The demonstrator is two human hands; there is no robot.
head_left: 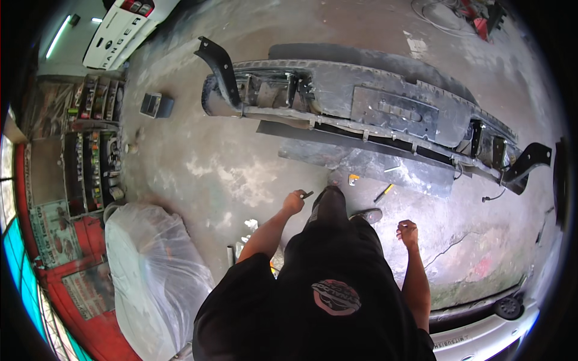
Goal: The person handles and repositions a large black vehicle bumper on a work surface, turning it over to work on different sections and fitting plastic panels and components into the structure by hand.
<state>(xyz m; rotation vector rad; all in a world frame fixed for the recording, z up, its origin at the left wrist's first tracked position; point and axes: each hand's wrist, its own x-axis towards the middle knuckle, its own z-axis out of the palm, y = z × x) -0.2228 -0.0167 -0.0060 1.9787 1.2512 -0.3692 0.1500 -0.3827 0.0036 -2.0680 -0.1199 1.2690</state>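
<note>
My left hand (293, 203) is closed around a short dark object (307, 195) whose kind I cannot make out. On the right, my right hand (407, 232) hangs with curled fingers; whether anything is in them is hidden. Beyond both hands and apart from them, a large grey vehicle bumper (337, 90) lies on the floor with a black bracket (220, 66) at its left end and another black bracket (530, 165) at its right. Near my feet are a small yellow item (353, 179), a yellow-handled tool (383, 192) and a thin white stick (392, 169).
Dark sheets (415, 171) lie under the bumper. A plastic-covered bulky object (156, 265) stands at the left, near shelves (93, 150) of small goods. A grey box (156, 105) sits on the floor. White vehicles (117, 36) show at the upper left and lower right.
</note>
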